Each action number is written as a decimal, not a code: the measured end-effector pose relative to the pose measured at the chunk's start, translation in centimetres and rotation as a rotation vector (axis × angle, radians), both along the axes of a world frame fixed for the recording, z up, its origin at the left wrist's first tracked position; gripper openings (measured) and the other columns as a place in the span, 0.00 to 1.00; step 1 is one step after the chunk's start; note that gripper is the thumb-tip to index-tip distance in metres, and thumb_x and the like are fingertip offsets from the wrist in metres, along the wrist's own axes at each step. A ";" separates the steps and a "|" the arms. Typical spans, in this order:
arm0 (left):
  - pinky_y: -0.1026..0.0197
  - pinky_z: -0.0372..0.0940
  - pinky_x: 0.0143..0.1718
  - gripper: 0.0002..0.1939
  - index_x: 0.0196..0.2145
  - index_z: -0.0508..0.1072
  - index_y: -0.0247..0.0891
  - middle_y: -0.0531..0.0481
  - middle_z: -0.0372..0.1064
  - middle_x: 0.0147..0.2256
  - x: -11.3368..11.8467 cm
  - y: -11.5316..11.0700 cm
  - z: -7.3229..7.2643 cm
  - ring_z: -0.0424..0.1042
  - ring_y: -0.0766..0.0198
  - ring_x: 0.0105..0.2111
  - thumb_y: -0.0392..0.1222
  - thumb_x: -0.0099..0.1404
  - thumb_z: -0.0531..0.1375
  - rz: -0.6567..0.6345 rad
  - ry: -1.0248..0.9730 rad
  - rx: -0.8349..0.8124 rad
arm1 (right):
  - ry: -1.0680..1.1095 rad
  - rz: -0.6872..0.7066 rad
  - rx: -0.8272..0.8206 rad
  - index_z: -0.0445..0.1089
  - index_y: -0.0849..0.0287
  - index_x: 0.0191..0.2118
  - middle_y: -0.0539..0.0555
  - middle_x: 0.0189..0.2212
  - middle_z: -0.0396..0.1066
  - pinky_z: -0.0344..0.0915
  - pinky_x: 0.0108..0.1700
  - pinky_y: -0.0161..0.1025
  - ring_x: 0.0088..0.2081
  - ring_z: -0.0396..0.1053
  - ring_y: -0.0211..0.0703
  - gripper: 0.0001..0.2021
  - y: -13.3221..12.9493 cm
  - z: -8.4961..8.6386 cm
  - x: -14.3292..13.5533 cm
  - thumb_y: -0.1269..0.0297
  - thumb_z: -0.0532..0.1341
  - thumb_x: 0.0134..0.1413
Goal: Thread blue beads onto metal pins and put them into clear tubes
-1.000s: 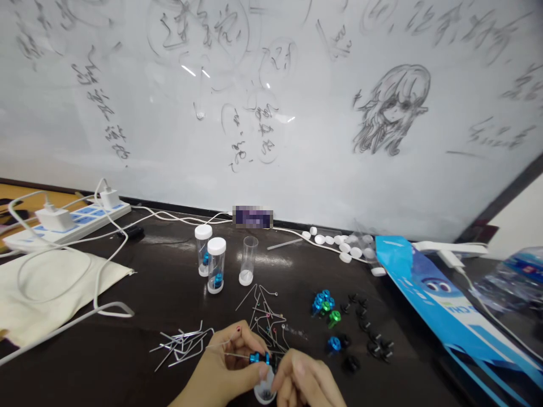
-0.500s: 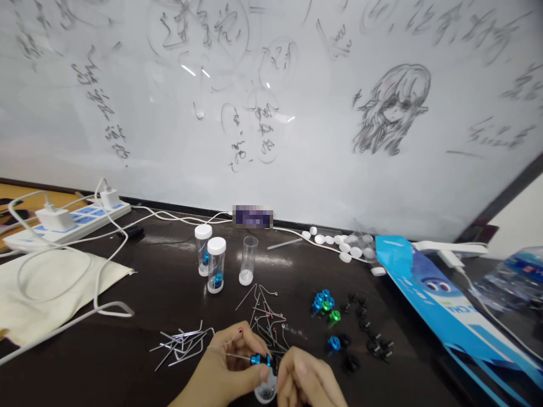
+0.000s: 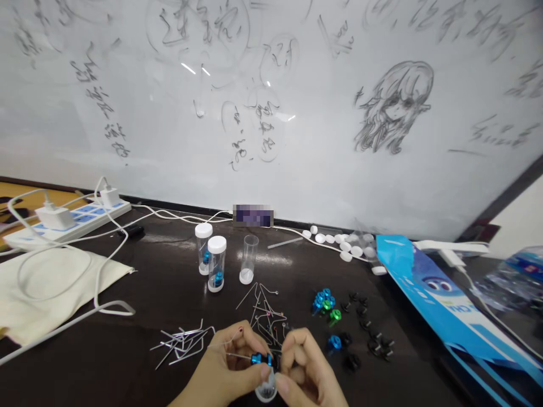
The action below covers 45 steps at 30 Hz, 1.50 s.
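My left hand (image 3: 231, 364) is closed on a blue metal thumb nut (image 3: 256, 359), pinched between thumb and fingers. A thin wire pin with a small red-marked loop also runs through that hand. A black thumbscrew (image 3: 275, 360) sits at the nut's right end. My right hand (image 3: 309, 370) has its curled fingers and thumb around the thumbscrew's end, mostly hiding it. Below the fingers, a clear tube (image 3: 266, 391) with a white rim is partly covered. Bent wire pins (image 3: 269, 311) lie just beyond my hands, and silver hex keys (image 3: 182, 342) lie left.
Two capped tubes (image 3: 216, 265) hold blue parts beside an uncapped tube (image 3: 248, 260). Blue and green nuts (image 3: 326, 302) and black screws (image 3: 375, 345) lie right. White caps (image 3: 345, 247), a blue bag (image 3: 432, 294), a power strip (image 3: 85, 217) and cables surround the area.
My right hand has turned, its fingers rising and its thumb coming into view beside the clear tube. My left hand keeps its hold on the blue nut.
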State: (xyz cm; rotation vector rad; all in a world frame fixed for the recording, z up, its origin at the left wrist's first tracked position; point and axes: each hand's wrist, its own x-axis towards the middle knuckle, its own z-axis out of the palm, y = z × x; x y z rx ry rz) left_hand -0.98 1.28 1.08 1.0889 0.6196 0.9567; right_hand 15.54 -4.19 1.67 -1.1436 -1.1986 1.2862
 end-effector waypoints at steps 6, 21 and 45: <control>0.60 0.63 0.35 0.12 0.27 0.72 0.37 0.49 0.74 0.31 0.0 0.0 0.1 0.71 0.61 0.33 0.40 0.49 0.72 -0.026 -0.043 0.009 | -0.002 0.007 -0.004 0.61 0.57 0.35 0.43 0.24 0.57 0.41 0.21 0.29 0.19 0.47 0.26 0.20 0.2 -0.2 0.0 0.47 0.67 0.50; 0.60 0.63 0.34 0.12 0.27 0.72 0.37 0.50 0.74 0.31 -0.1 -0.1 0.3 0.71 0.62 0.33 0.40 0.49 0.72 -0.058 -0.046 -0.014 | -0.067 0.077 -0.073 0.61 0.59 0.33 0.45 0.19 0.62 0.39 0.16 0.27 0.15 0.46 0.26 0.22 0.1 0.9 0.2 0.42 0.59 0.55; 0.67 0.59 0.29 0.12 0.25 0.73 0.35 0.54 0.63 0.30 0.1 -0.3 0.8 0.64 0.69 0.28 0.40 0.47 0.73 0.024 -0.051 -0.005 | -0.142 0.110 -0.113 0.59 0.59 0.28 0.50 0.16 0.67 0.47 0.18 0.28 0.13 0.53 0.28 0.28 0.5 1.0 0.3 0.34 0.52 0.53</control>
